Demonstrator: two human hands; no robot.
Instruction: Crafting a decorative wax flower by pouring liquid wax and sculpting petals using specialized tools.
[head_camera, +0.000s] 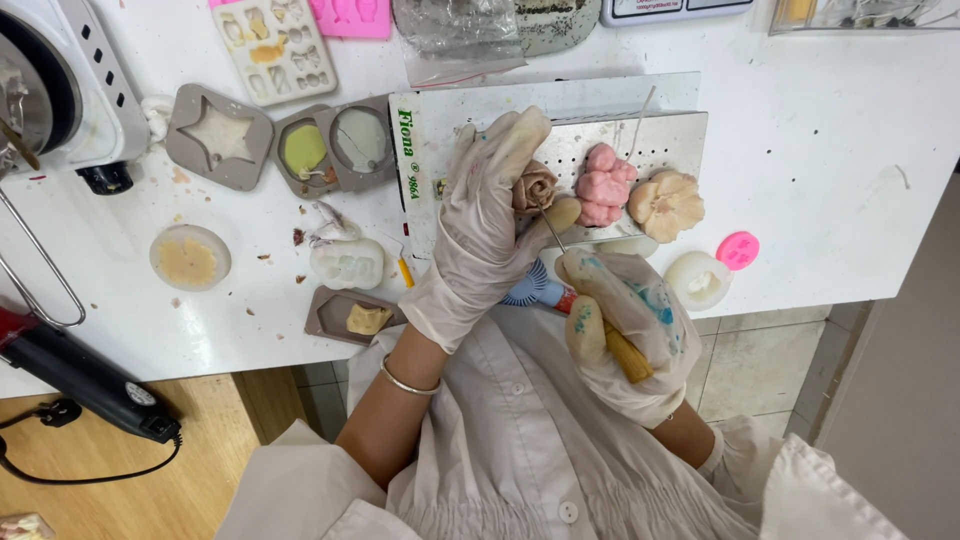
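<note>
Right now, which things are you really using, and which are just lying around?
In use:
- left hand holding the brown rose
- right hand holding the pointed tool

Lying about:
- pink flower
- cream flower
- star mould
- small pink mould
- black heat gun

White table (830, 150) — star mould (218, 136), metal tray (640, 140), pink mould (738, 250).

Both hands wear thin, matt, wrinkled gloves, the right hand's (625, 325) smeared with blue paint, the left hand's (480, 215) cleaner. The small rose (533, 187) looks matt and waxy, brownish. The tool (590, 300) has a slim shiny metal tip and a wooden handle. The perforated tray (670, 140) is dull brushed metal. The bench (830, 150) is smooth, white, crumb-speckled.
</note>
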